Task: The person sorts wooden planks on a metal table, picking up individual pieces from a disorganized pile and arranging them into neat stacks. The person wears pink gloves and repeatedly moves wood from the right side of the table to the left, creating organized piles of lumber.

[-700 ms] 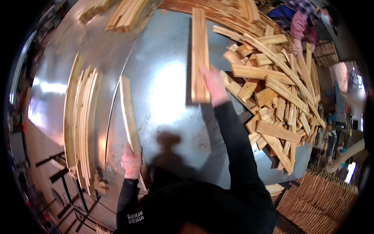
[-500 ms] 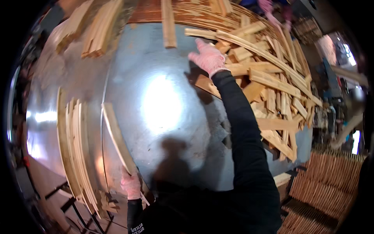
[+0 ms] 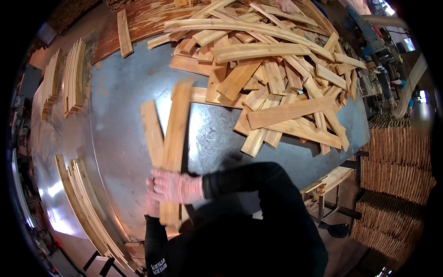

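Note:
My right hand (image 3: 177, 187), in a pinkish knit glove, is closed around a light wooden slat (image 3: 176, 127) held lengthwise away from me; its far end is smeared by motion. Just left of it and partly beneath, my left hand (image 3: 151, 203) grips a second wooden slat (image 3: 152, 129). The two slats fan apart at their far ends, and the left fingers are largely covered by the right hand. Beyond them a loose heap of wooden slats (image 3: 281, 111) lies crisscrossed on the grey metal tabletop (image 3: 124, 111).
On the left side stand neat rows of slats (image 3: 87, 207), with two more bundles (image 3: 74, 78) farther back. A single slat (image 3: 124, 34) lies at the far edge. Another person's hand (image 3: 286, 5) is behind the heap. Stacked wood (image 3: 392, 152) rises at the right.
My right hand has come back from the heap to beside my left hand, now with a slat in it. The view has shifted, bringing more of the heap into the middle.

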Available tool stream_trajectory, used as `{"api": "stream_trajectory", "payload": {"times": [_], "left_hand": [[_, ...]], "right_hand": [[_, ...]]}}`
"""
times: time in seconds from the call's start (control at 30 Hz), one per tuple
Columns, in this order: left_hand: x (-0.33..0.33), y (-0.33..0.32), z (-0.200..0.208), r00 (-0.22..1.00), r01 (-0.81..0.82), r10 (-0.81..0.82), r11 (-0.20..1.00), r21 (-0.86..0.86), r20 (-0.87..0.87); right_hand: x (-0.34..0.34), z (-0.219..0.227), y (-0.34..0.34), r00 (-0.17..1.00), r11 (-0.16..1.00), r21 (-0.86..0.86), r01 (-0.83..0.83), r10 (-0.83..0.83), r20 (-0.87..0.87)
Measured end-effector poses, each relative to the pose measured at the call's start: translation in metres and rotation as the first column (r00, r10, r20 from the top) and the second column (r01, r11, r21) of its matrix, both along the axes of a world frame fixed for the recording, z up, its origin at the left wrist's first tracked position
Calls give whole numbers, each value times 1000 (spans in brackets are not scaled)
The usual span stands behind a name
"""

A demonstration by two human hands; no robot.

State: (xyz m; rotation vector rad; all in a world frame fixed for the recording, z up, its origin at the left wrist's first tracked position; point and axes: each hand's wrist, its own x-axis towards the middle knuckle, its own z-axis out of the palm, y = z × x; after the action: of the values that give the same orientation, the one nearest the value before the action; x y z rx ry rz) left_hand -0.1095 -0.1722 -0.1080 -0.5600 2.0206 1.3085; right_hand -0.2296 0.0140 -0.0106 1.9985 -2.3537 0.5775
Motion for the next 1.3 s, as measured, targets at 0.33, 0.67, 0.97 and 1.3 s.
{"api": "stream_trajectory", "payload": {"times": [0.33,0.67,0.97,1.3], "left_hand": [[-11,76,10,864,-498,447,688,528,232],[-10,110,5,778,-613,600,657,440,188],[10,75,26,927,-371,375,918,-143,3],[64,49,36,856,-517,514,848,-119,-52]], "right_hand": [[-254,47,230,639,625,181,760,-665,-387],[-207,23,194,626,401,481,780,-512,-588],[-90,-12,359,731,564,491,664,-627,-268],[-40,24,204,720,564,633,530,-694,16]]}}
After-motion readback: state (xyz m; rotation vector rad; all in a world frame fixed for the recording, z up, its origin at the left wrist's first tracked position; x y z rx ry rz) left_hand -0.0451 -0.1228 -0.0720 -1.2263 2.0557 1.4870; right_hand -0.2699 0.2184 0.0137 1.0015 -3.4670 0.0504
